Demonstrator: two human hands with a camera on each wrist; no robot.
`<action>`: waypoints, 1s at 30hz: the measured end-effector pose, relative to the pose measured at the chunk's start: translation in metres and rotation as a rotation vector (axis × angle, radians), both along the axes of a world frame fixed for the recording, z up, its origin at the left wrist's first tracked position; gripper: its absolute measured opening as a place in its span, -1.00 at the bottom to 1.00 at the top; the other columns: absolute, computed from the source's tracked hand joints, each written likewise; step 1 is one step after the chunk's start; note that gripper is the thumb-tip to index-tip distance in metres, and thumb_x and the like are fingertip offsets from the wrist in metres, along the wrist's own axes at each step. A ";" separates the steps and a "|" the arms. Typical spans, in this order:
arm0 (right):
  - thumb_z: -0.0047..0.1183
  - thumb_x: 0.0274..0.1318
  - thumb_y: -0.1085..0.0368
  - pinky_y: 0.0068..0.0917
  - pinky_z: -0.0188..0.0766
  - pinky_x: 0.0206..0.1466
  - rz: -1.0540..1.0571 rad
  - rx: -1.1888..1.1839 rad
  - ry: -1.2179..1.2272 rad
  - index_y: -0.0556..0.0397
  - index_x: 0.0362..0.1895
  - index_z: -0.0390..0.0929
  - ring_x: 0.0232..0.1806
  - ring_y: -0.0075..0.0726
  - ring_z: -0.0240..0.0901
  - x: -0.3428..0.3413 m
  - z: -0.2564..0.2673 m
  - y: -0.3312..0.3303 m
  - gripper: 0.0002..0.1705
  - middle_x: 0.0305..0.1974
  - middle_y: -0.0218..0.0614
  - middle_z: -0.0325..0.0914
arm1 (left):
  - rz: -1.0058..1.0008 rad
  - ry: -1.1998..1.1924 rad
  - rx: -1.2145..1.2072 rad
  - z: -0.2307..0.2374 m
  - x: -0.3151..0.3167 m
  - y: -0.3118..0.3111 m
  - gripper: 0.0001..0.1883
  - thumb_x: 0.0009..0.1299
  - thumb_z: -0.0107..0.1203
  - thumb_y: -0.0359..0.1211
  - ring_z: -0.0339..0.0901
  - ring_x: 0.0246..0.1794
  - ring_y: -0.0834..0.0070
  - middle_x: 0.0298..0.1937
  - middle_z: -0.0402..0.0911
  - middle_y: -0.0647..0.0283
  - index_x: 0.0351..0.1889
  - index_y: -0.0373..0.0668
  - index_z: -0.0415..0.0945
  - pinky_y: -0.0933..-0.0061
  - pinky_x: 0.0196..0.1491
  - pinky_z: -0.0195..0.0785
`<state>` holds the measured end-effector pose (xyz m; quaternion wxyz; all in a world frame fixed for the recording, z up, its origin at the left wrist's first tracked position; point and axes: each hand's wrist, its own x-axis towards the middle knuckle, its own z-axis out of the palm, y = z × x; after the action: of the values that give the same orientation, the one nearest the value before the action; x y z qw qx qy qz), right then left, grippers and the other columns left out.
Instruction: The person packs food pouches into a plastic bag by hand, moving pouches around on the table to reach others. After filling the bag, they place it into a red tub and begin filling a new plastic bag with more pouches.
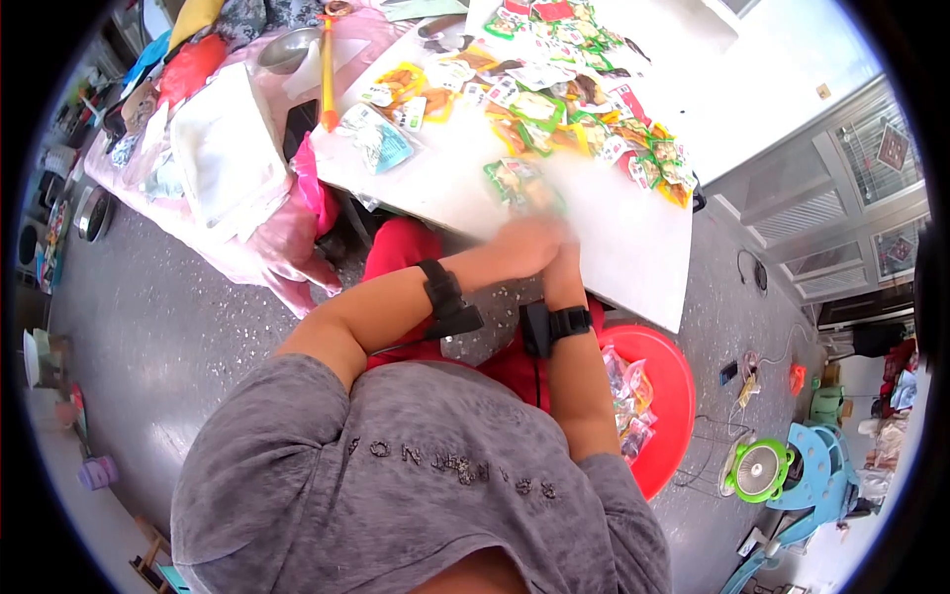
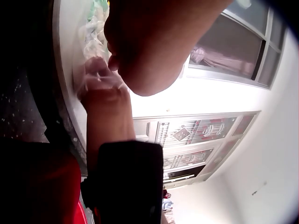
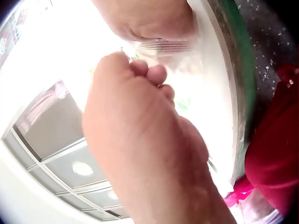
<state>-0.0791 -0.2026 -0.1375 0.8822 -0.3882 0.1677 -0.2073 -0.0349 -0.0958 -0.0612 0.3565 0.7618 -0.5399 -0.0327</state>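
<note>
White tabletop [image 1: 623, 238]; left hand [image 1: 524, 247], right hand [image 3: 140, 107], both gripping a blurred packet [image 1: 522, 186]

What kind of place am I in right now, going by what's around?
Probably a home room used for packing food: food packets spread over a white table, more packets in a red tub, and, among household clutter, a green fan.

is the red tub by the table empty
No, the red tub has a pile of plastic packets inside it.
</note>
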 end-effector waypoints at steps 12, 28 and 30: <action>-0.13 -0.07 0.43 -0.52 0.30 -0.46 -0.135 0.160 0.275 0.08 -0.16 0.27 -0.45 -0.38 0.28 0.003 0.017 -0.006 -0.71 -0.38 -0.29 0.33 | 0.236 0.257 0.289 -0.009 0.116 -0.008 -0.67 0.14 -0.15 -0.15 0.35 -0.14 0.18 -0.17 0.41 0.04 -0.22 -0.11 0.40 0.29 -0.13 0.22; -0.24 -0.08 0.43 -0.63 0.20 -0.65 -0.250 -0.786 0.505 0.16 -0.31 0.34 -0.68 -0.50 0.25 -0.045 0.009 -0.027 -0.81 -0.60 -0.36 0.33 | 0.359 -0.100 0.210 -0.033 0.186 0.008 -0.71 0.09 -0.11 -0.29 0.32 -0.15 0.17 -0.22 0.40 0.09 -0.22 -0.11 0.37 0.23 -0.12 0.20; -0.27 -0.12 0.44 -0.67 0.21 -0.61 -0.282 -0.762 0.490 0.14 -0.31 0.35 -0.66 -0.56 0.23 -0.051 0.009 -0.023 -0.78 -0.57 -0.36 0.35 | 0.340 -0.138 0.157 -0.037 0.191 -0.002 -0.71 0.08 -0.11 -0.30 0.32 -0.15 0.17 -0.21 0.40 0.09 -0.21 -0.11 0.37 0.23 -0.12 0.20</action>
<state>-0.1302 -0.2259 -0.1286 0.5746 -0.6950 0.3340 -0.2743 0.1558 -0.0980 -0.0986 0.2584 0.8680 -0.4223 0.0383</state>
